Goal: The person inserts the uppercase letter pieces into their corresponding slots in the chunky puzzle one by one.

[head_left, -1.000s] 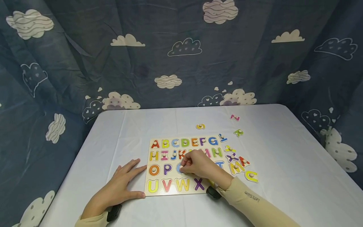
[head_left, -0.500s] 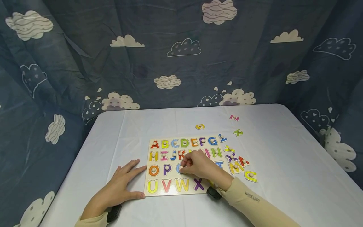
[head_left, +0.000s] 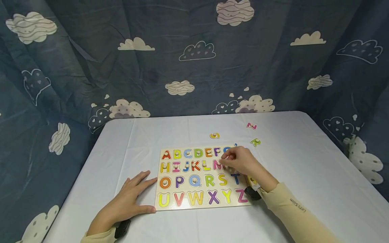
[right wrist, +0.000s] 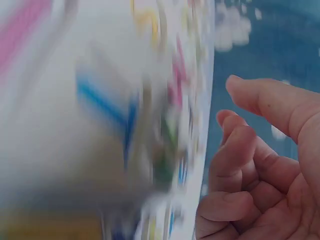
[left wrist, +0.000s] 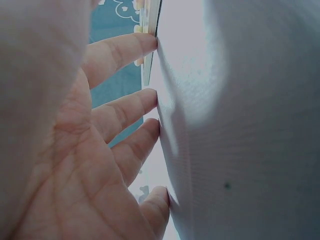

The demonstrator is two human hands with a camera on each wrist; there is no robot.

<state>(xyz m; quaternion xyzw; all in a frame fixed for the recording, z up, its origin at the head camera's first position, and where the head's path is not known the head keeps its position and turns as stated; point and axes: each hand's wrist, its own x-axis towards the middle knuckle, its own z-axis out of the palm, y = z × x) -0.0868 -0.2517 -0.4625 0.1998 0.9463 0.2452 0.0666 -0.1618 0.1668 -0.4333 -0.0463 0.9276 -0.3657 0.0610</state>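
Note:
A wooden alphabet puzzle board (head_left: 200,206) lies on the white table. My left hand (head_left: 129,197) rests at the board's left side with fingers spread, index fingertip and thumb at its edge; in the left wrist view the fingertips touch the cloth. My right hand (head_left: 243,161) hovers over the right part of the board, by the pink M (head_left: 217,164). In the right wrist view its thumb and index finger stand apart, with nothing between them and the other fingers loosely curled. The blue Q (head_left: 195,181) sits in its slot, its knob showing. Slots in the lower rows, such as R and S, show no knob.
Behind the board lie a yellow S piece (head_left: 214,135), a pink Z piece (head_left: 251,126) and a green R piece (head_left: 255,142). A yellow piece (head_left: 253,181) is partly hidden under the right forearm. A cloud-patterned dark curtain (head_left: 194,74) hangs behind the table.
My right hand has let go of the blue Q's knob and moved right and away over the board, uncovering the Q, R and S. The left hand has stayed put.

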